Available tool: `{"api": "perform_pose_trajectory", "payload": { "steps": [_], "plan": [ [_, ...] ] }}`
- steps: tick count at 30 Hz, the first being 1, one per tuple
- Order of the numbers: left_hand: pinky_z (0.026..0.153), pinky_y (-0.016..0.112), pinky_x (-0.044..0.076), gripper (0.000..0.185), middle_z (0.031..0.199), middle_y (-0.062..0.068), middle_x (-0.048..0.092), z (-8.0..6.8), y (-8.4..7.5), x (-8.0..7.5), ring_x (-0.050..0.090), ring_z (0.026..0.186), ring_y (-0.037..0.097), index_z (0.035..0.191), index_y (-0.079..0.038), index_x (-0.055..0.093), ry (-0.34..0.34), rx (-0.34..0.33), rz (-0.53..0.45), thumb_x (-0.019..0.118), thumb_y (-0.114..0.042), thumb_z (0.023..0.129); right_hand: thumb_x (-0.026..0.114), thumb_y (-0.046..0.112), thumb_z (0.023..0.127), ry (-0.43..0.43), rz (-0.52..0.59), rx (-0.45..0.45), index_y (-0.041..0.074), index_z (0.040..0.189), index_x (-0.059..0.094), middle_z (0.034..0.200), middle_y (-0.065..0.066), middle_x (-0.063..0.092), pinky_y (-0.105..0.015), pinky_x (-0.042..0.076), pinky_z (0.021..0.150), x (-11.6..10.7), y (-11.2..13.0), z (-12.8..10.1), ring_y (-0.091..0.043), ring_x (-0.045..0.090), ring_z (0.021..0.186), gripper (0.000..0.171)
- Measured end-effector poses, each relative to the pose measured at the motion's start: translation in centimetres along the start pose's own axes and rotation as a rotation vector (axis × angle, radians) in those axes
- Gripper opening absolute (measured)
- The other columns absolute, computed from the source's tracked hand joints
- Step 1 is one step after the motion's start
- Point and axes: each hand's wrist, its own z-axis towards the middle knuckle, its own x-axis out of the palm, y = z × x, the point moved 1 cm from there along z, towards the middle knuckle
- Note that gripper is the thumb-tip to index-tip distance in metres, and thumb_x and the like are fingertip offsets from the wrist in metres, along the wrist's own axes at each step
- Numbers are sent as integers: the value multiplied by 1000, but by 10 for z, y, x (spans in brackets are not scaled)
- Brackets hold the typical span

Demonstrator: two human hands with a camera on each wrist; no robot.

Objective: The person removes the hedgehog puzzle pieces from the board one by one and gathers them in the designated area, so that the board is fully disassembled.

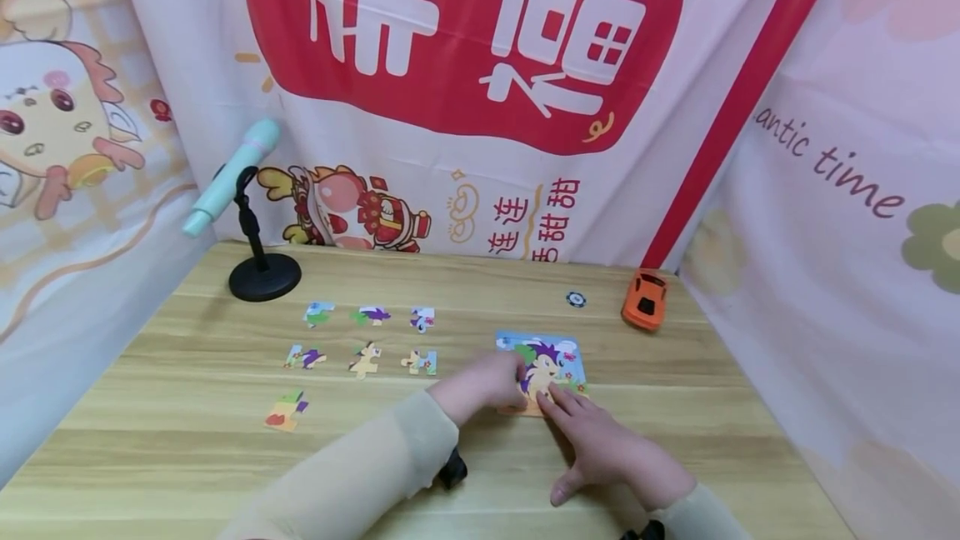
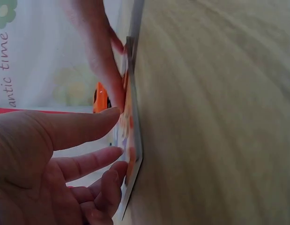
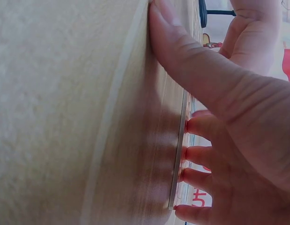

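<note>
Both hands, left hand and right hand, press straightened fingers on the partly filled puzzle board, apparently seating a piece, while seven loose pieces wait on the worktop.

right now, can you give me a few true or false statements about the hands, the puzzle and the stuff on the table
1. Both hands rest on the puzzle board. True: the left hand and the right hand both touch it.
2. Seven loose pieces lie left of the board. True.
3. The toy car is blue. False: it is orange.
4. The car sits on the board. False: it stands apart, near the table's far right corner.
5. The right hand's fingers are stretched over the board's edge. True.
6. The microphone lies flat on the table. False: it is held tilted in a black stand.
</note>
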Motion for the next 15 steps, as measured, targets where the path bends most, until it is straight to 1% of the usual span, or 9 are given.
{"api": "perform_pose_trajectory", "payload": {
  "steps": [3, 6, 10, 11, 13, 15],
  "plan": [
    [67, 33, 47, 33, 88, -2, 60, 3, -4, 6, 54, 76, 16, 100, -12, 63, -14, 12, 10, 83, -23, 76, 79, 70, 54, -8, -6, -8, 13, 157, 24, 162, -15, 13, -61, 22, 110, 0, 1, 0, -43, 16, 145, 129],
    [67, 32, 47, 32, 86, -3, 58, 5, -7, 10, 54, 75, 16, 99, -12, 62, -33, 47, 29, 82, -20, 76, 79, 69, 54, -12, -5, -13, 13, 157, 23, 163, -15, 12, -61, 22, 110, 1, 1, 0, -42, 16, 145, 130],
    [67, 32, 46, 30, 84, -2, 56, 6, -10, 12, 53, 75, 16, 95, -11, 60, -46, 63, 31, 80, -18, 74, 79, 68, 56, -28, 16, -33, 12, 157, 25, 162, -16, 15, -63, 23, 109, 0, -1, 0, -43, 17, 144, 127],
    [67, 32, 46, 30, 83, -2, 56, 6, -11, 12, 53, 75, 17, 95, -11, 60, -45, 59, 23, 81, -17, 74, 78, 68, 59, -34, 21, -38, 12, 156, 27, 162, -15, 16, -63, 23, 108, 0, -2, 0, -43, 18, 144, 124],
    [67, 32, 46, 31, 83, -3, 56, 5, -11, 12, 53, 75, 17, 94, -12, 59, -47, 58, 17, 82, -18, 75, 77, 65, 67, -67, 52, -61, 11, 154, 33, 159, -16, 24, -63, 24, 108, -2, -7, 2, -43, 24, 142, 112],
    [65, 31, 45, 33, 82, -3, 55, 5, -10, 12, 53, 74, 16, 94, -12, 58, -48, 53, 1, 83, -19, 74, 76, 57, 77, -115, 129, -80, 11, 150, 41, 154, -15, 36, -61, 28, 107, -6, -15, 7, -40, 34, 138, 94]
  ]
}}
